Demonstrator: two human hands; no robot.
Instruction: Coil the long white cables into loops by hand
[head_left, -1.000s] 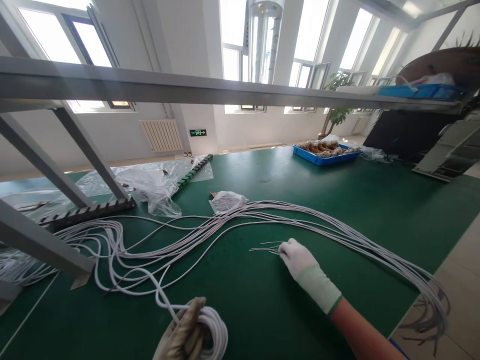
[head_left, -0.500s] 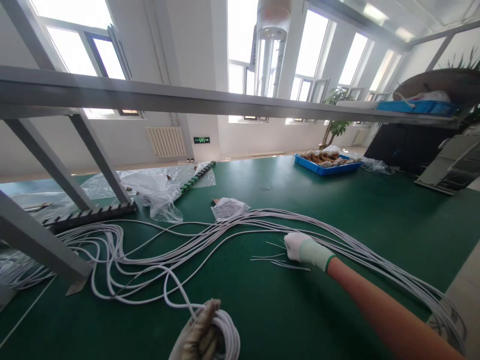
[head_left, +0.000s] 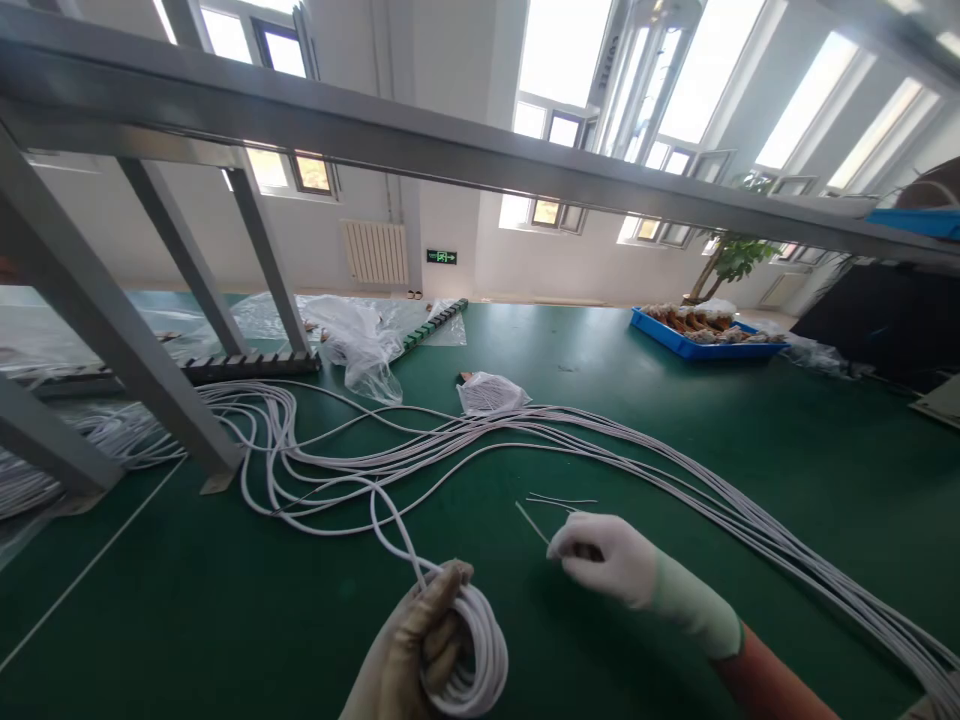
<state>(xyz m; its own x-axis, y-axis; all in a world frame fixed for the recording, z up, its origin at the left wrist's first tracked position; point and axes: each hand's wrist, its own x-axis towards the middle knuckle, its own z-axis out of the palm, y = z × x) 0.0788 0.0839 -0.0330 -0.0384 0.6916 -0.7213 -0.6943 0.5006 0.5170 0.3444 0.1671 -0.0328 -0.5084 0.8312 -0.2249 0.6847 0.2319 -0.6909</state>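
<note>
Drawn back from the cable bundle (head_left: 675, 470), the right hand (head_left: 600, 560) now pinches a thin, light, springy tie (head_left: 534, 524) at its near end, at 3 o'clock from the left hand (head_left: 412, 650), which grips the limp coiled cable (head_left: 480, 650).

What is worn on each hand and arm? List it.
Left hand: a worn, tan-stained work glove. Right hand: a clean white knit glove with a pale green cuff and darker green edge; the forearm past it is bare, no sleeve.

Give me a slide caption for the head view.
Left hand grips a coiled white cable; right hand pinches a thin tie.
</note>
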